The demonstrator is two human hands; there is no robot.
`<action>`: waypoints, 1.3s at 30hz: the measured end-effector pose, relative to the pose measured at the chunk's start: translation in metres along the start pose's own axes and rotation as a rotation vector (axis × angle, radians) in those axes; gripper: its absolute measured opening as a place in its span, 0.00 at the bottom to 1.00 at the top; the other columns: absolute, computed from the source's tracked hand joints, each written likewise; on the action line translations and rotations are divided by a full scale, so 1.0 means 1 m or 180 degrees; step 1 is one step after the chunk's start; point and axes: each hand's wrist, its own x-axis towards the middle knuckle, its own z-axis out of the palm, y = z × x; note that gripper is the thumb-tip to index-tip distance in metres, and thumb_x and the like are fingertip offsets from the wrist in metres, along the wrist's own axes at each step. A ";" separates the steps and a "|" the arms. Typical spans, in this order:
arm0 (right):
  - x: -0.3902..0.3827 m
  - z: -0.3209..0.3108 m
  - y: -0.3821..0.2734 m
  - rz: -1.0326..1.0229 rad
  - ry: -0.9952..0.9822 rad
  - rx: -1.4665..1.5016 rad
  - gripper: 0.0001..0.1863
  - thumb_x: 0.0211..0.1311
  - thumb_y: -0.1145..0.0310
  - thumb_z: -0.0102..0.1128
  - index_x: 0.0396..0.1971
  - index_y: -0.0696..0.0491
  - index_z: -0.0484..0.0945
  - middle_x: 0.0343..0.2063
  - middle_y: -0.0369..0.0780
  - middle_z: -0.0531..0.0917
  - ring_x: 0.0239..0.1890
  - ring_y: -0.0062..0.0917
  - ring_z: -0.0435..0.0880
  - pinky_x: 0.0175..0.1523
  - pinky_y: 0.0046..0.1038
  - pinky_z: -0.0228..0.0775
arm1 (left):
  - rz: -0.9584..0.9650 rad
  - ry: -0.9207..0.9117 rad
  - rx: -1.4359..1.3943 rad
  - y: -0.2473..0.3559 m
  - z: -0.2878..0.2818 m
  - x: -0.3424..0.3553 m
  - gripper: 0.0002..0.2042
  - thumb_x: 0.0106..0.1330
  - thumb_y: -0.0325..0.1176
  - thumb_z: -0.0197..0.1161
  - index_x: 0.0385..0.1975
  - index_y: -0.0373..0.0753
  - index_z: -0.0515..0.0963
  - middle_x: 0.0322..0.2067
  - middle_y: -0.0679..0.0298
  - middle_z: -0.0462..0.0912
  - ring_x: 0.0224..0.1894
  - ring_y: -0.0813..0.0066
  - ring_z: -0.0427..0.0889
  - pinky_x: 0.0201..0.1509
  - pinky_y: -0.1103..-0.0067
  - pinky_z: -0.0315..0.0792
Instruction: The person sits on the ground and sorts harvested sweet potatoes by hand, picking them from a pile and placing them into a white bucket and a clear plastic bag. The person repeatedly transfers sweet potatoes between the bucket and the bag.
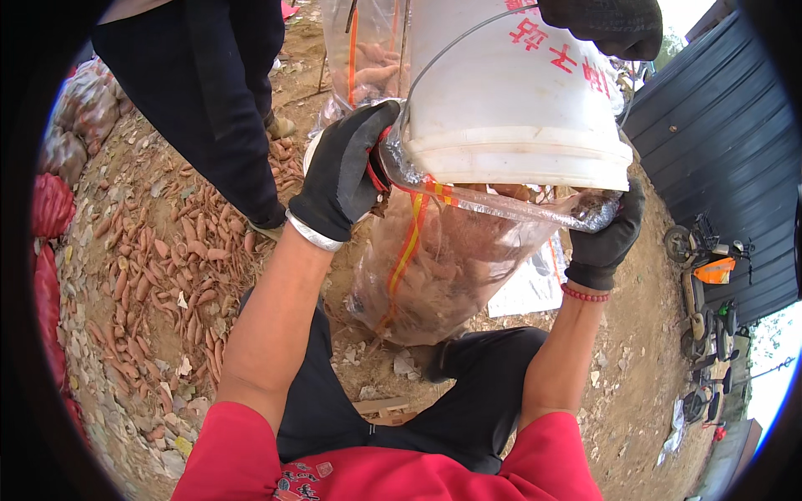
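Note:
A clear plastic bag (468, 275) with orange-yellow stripes stands between my legs, with sweet potatoes dimly visible through its side. My left hand (344, 171), in a black and grey glove, is closed round the left side of the bag's mouth. On the opposite side my right hand (610, 238), gloved in black, grips the rim. Between my hands a white bucket (510, 100) with red print and a wire handle is tipped mouth-down into the bag's opening. Another person's black-gloved hand (606, 25) is at the bucket's upper end. The bucket's inside is hidden.
Loose sweet potatoes (159, 275) lie heaped on the ground at left. A person's dark trouser legs (221, 92) stand beside them. Another filled clear bag (368, 58) is behind the bucket. Red sacks (52, 209) line the far left; scooters (702, 309) stand by a dark metal wall (727, 150).

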 end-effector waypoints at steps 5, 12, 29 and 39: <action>-0.016 0.017 -0.023 0.0113 -0.0546 -0.0218 0.16 0.71 0.59 0.49 0.42 0.56 0.79 0.44 0.41 0.84 0.46 0.27 0.82 0.52 0.35 0.74 | 0.0015 0.0062 -0.0276 0.002 0.006 0.009 0.23 0.63 0.21 0.61 0.60 0.30 0.68 0.55 0.57 0.75 0.56 0.71 0.76 0.59 0.75 0.72; -0.002 -0.007 -0.018 0.0259 -0.0289 0.0253 0.14 0.70 0.59 0.51 0.43 0.53 0.79 0.41 0.38 0.84 0.46 0.27 0.81 0.52 0.35 0.74 | -0.1452 0.0504 -0.2138 -0.022 0.039 0.029 0.17 0.73 0.36 0.52 0.55 0.33 0.73 0.50 0.61 0.80 0.52 0.74 0.78 0.56 0.76 0.73; -0.023 -0.050 -0.032 -0.1166 -0.0528 -0.2524 0.11 0.69 0.69 0.50 0.41 0.60 0.77 0.35 0.43 0.82 0.37 0.28 0.83 0.41 0.31 0.77 | 0.0586 -0.0047 0.0249 -0.013 0.046 0.028 0.28 0.49 0.24 0.70 0.54 0.34 0.73 0.51 0.50 0.78 0.53 0.53 0.78 0.57 0.69 0.72; -0.025 -0.032 -0.041 0.0435 -0.0155 0.0025 0.14 0.61 0.74 0.60 0.47 0.60 0.75 0.40 0.44 0.82 0.42 0.28 0.82 0.48 0.28 0.74 | -0.1632 0.0289 -0.3513 -0.005 0.047 0.027 0.14 0.73 0.31 0.48 0.53 0.35 0.74 0.50 0.61 0.79 0.53 0.70 0.77 0.61 0.76 0.70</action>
